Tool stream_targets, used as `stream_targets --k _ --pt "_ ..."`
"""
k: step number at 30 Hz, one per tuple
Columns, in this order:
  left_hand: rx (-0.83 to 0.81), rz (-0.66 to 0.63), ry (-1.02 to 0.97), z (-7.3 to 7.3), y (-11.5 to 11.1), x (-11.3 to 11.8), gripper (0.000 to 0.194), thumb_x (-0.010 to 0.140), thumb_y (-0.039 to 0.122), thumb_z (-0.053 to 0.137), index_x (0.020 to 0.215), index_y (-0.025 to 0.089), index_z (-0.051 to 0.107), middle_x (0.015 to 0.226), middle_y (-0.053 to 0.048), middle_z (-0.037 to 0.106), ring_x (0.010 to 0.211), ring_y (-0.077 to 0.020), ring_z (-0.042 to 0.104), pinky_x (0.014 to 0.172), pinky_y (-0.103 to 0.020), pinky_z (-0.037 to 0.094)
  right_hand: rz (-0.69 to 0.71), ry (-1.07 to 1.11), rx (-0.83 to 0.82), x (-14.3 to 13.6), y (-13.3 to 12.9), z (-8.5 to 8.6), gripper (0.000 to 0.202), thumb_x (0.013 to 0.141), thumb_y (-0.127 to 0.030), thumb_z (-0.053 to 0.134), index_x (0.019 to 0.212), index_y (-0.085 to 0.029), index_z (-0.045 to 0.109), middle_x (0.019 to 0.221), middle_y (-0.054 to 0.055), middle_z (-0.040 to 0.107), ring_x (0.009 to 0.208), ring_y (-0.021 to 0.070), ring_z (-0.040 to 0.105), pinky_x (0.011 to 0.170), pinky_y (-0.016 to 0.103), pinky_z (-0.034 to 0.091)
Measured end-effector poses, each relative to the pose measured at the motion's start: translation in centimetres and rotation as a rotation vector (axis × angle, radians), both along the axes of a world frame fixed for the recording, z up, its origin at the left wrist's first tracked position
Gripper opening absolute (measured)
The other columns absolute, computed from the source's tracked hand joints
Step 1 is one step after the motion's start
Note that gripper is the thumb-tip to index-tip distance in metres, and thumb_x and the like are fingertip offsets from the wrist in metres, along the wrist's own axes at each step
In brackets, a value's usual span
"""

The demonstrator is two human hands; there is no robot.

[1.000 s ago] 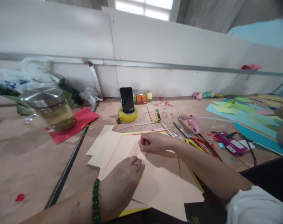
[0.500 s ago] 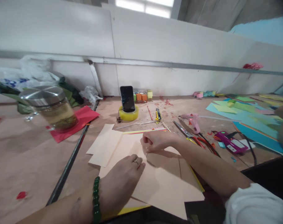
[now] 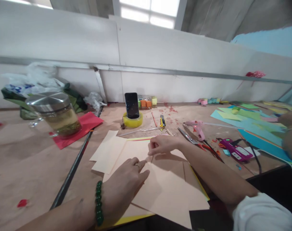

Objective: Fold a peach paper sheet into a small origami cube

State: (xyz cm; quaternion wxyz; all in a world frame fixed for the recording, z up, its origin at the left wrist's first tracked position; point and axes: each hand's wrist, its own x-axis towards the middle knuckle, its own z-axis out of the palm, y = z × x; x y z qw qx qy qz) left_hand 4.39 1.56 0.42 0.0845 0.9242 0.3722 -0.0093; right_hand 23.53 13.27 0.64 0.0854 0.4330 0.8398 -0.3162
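Observation:
Pale peach paper sheets lie overlapped in front of me, with yellow sheet edges showing beneath. My left hand, with a ring and a green bead bracelet, rests on them, its index finger stretched and thumb apart. Just beyond its fingertips is my right hand, its fingers curled together over the paper; whatever they may pinch is too small to make out. A smaller peach piece lies at the stack's left side.
A glass jar stands on red paper at left. Behind the sheets is a phone in a yellow tape roll. Scissors, a pink glue gun and a purple power strip lie at right, near another person's hand.
My left index finger has stretched out and its thumb has spread away. My right hand stays curled near the same place. The view has tilted slightly upward.

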Motion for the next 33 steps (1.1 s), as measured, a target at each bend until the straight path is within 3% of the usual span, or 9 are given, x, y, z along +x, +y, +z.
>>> stream_targets --k 4,10,14,18,22,27,33 --pt "-0.025 -0.005 0.087 0.3 -0.1 0.3 0.022 0.090 0.009 0.044 0.101 0.015 0.062 0.112 -0.014 0.062 0.094 -0.0265 0.055 0.082 -0.040 0.049 -0.088 -0.130 0.159 -0.8 -1.1 -0.3 0.037 0.064 -0.056 0.071 0.070 -0.020 0.063 0.067 0.002 0.065 0.059 0.0153 0.054 0.049 0.023 0.030" --pt "-0.016 -0.100 0.221 -0.4 -0.9 0.6 0.025 0.082 0.010 0.048 0.101 0.008 0.064 0.098 -0.017 0.064 0.087 -0.0296 0.057 0.079 -0.046 0.051 -0.053 -0.148 0.155 0.1 -0.2 -0.2 0.032 0.068 -0.047 0.070 0.080 -0.019 0.062 0.079 0.003 0.067 0.069 0.0166 0.057 0.051 0.023 0.032" --pt "-0.051 -0.071 0.199 -0.4 -1.4 0.6 0.032 0.077 0.006 0.048 0.105 0.007 0.063 0.104 -0.019 0.064 0.093 -0.0303 0.058 0.088 -0.048 0.050 -0.032 -0.125 0.153 0.5 -0.2 0.6 0.033 0.068 -0.042 0.073 0.086 -0.018 0.061 0.083 0.002 0.065 0.069 0.0148 0.055 0.052 0.021 0.033" --pt "-0.197 0.010 0.148 0.7 -1.9 0.5 0.038 0.071 0.005 0.051 0.108 0.009 0.062 0.113 -0.018 0.062 0.102 -0.0307 0.055 0.093 -0.047 0.050 -0.106 -0.026 0.186 -0.5 -2.2 1.3 0.032 0.070 -0.043 0.072 0.087 -0.018 0.063 0.080 0.001 0.064 0.065 0.0122 0.052 0.051 0.021 0.031" --pt "-0.258 0.047 0.104 1.2 -2.0 0.1 0.042 0.070 0.007 0.051 0.111 0.010 0.060 0.116 -0.016 0.060 0.107 -0.0313 0.052 0.096 -0.048 0.048 -0.008 -0.018 0.049 -1.7 -3.7 0.8 0.025 0.066 -0.041 0.073 0.075 -0.019 0.066 0.068 -0.002 0.062 0.060 0.0115 0.051 0.050 0.021 0.032" --pt "-0.224 -0.007 0.047 1.0 -1.8 -0.3 0.027 0.070 0.011 0.052 0.095 0.014 0.062 0.104 -0.014 0.060 0.098 -0.0299 0.054 0.086 -0.046 0.051 0.032 0.010 -0.060 -1.5 -2.6 -0.4 0.019 0.063 -0.035 0.070 0.071 -0.018 0.068 0.063 -0.003 0.059 0.060 0.0114 0.052 0.048 0.020 0.033" --pt "-0.220 -0.006 0.033 1.2 -1.6 -0.5 0.024 0.068 0.008 0.053 0.089 0.016 0.060 0.100 -0.012 0.060 0.095 -0.0290 0.055 0.080 -0.043 0.052 -0.065 -0.033 -0.066 -0.5 -0.8 -0.4 0.014 0.068 -0.029 0.069 0.073 -0.016 0.069 0.063 -0.001 0.062 0.056 0.0096 0.049 0.047 0.019 0.033"
